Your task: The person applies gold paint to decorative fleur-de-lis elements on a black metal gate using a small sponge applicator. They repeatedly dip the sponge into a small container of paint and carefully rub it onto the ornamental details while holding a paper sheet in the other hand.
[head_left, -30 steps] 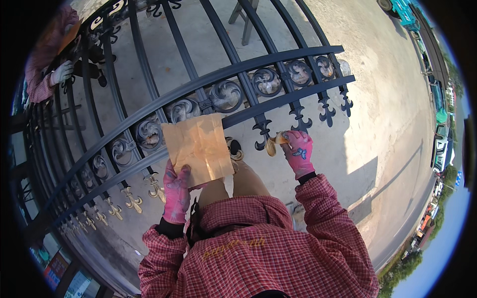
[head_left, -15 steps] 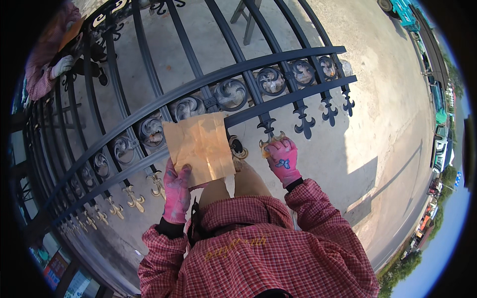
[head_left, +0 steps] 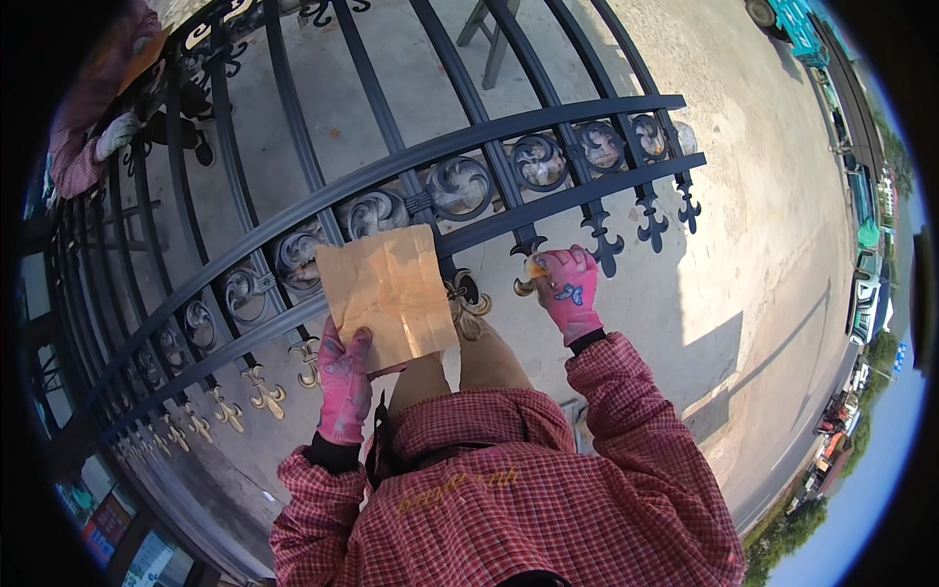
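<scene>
The left hand (head_left: 345,383), in a pink glove near the middle of the frame, grips the lower left edge of a creased brown paper sheet (head_left: 386,293), its thumb pressed over the front. Right of centre, the right hand (head_left: 567,291), in a matching glove with a blue butterfly on its back, has its fingers closed on a small yellowish piece (head_left: 534,266), mostly hidden by the glove, held against a fleur-de-lis finial (head_left: 524,288). That finial shows gold on its visible curl and dark metal above. The black metal fence (head_left: 572,201) it belongs to slants across the upper half, with scroll rings (head_left: 461,188) set between two curved rails. Gold-coloured finials (head_left: 264,394) line its lower left, while dark finials (head_left: 603,247) hang toward the right end. At upper left, a co-worker's pale-gloved hand (head_left: 118,135) is at the bars; whether it grips one, I cannot tell. Pale concrete (head_left: 636,323) lies below, and a teal vehicle (head_left: 797,39) stands at upper right.
</scene>
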`<state>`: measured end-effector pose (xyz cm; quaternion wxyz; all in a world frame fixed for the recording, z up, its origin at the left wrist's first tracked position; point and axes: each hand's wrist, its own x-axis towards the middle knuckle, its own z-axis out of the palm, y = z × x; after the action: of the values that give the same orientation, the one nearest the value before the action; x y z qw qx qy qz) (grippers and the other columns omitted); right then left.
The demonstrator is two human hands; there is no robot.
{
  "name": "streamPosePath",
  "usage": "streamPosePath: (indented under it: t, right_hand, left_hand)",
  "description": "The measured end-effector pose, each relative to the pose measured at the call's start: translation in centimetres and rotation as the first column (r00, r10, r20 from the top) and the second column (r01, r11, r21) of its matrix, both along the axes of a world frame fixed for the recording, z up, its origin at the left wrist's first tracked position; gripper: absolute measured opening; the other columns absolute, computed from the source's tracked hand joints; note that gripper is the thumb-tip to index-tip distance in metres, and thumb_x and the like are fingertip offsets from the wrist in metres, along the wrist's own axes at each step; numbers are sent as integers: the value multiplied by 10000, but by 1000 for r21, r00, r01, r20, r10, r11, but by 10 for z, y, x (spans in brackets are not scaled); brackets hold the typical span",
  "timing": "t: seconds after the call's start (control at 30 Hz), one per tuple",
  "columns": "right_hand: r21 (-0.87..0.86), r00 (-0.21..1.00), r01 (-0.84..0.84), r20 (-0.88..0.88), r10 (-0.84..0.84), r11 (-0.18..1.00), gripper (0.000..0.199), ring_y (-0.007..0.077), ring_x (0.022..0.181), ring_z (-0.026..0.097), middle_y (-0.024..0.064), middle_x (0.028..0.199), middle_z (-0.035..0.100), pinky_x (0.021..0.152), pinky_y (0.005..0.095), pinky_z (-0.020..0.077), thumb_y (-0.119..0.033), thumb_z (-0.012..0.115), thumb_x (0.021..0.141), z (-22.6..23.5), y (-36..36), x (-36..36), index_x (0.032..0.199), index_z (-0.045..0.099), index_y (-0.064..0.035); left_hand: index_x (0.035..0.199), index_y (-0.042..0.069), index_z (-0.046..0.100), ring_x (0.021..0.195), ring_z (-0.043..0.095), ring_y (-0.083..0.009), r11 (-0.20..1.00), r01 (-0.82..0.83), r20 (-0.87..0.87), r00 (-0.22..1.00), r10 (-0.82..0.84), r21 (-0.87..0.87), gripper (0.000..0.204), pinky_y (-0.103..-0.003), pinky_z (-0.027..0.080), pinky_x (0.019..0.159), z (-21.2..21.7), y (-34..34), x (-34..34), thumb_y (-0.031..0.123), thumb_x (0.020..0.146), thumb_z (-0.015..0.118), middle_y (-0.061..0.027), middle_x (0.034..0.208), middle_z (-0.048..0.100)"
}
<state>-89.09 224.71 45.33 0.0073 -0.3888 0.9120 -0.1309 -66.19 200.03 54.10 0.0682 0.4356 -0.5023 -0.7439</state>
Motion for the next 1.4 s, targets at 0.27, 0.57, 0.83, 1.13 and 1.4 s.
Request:
streamPosePath:
  t: [0.27,0.57,0.83,1.13,1.4]
  right_hand:
    - [-22,993,111,45,-110,994,321,261,934,556,21,937,659,871,387,412,-121,746,611,-2,5,-12,921,666,-145]
    - [-56,955,287,102,-280,956,281,261,935,554,10,935,651,864,390,410,-156,721,650,-10,7,-31,924,654,-152]
    - [-100,900,404,221,-376,909,259,258,924,554,10,912,645,855,383,412,-189,729,646,-19,20,-35,894,667,-148]
    - [-63,986,139,105,-132,988,321,279,968,558,35,958,655,903,394,407,-117,728,618,7,-23,9,932,664,-137]
    - [-135,988,121,111,-107,983,304,282,923,559,32,930,661,867,416,418,-125,731,616,3,-32,16,916,682,-145]
  left_hand:
    - [1372,81,370,974,605,-154,995,-47,-4,999,48,91,492,-309,574,748,9,1,-9,201,937,566,-63,1198,549]
    - [1334,61,402,864,645,-200,995,-87,-12,996,88,48,420,-352,620,589,10,7,-18,138,938,518,-91,1164,561]
    - [1335,71,404,852,646,-196,994,-93,-28,995,94,49,426,-348,617,586,6,8,-16,133,932,526,-84,1153,565]
    - [1337,72,403,859,642,-187,984,-145,-22,989,148,100,428,-350,618,582,16,11,-19,115,925,514,-76,1130,581]
    - [1309,51,439,926,609,-153,991,-113,3,994,113,75,395,-286,563,731,6,11,-9,116,929,525,-74,1151,582]
